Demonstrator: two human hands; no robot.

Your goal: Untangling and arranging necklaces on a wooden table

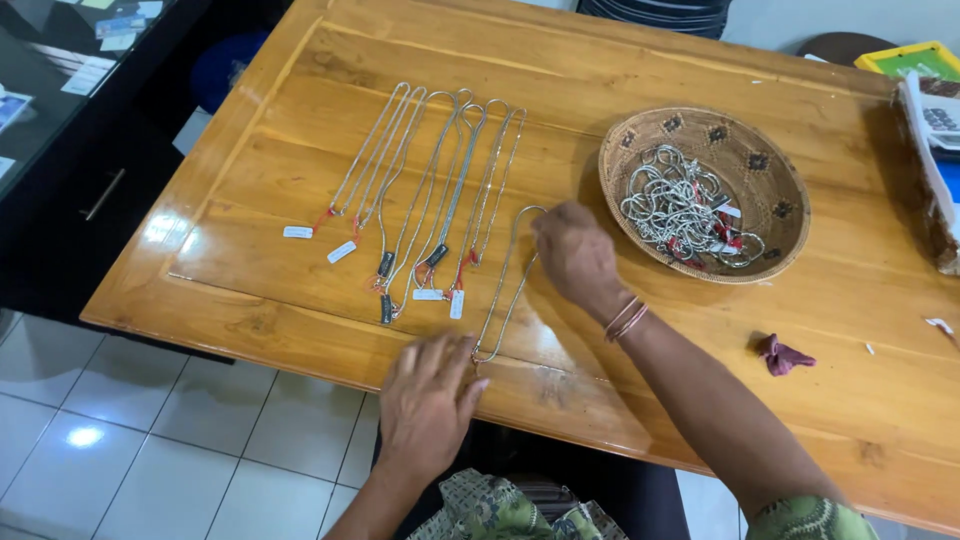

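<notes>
Head view: left hand [428, 395] lies flat, fingers spread, on the near end of a silver chain [505, 290] stretched across the wooden table [640, 360]. Right hand [575, 255] pinches the chain's far loop. More tagged chains [420, 190] lie in a row just left. A woven basket [770, 160] of tangled chains sits to the right, with a red scrap [783, 355] nearby.
</notes>
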